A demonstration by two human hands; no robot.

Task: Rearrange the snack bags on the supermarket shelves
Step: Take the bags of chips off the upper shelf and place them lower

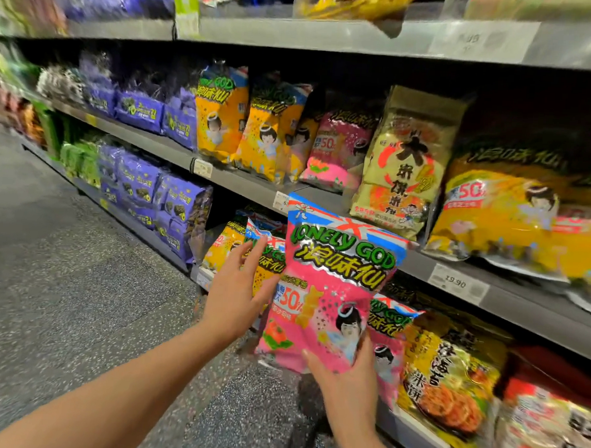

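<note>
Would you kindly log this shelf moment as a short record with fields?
place: supermarket aisle, snack shelf
held item: pink bag, upright, in front of the shelf
right hand: grips the pink bag's bottom edge
left hand: fingers straight, beside the bag's left edge; contact unclear
behind left hand: yellow bags on the lower shelf
price tag: reads 19.90, on the shelf rim
</note>
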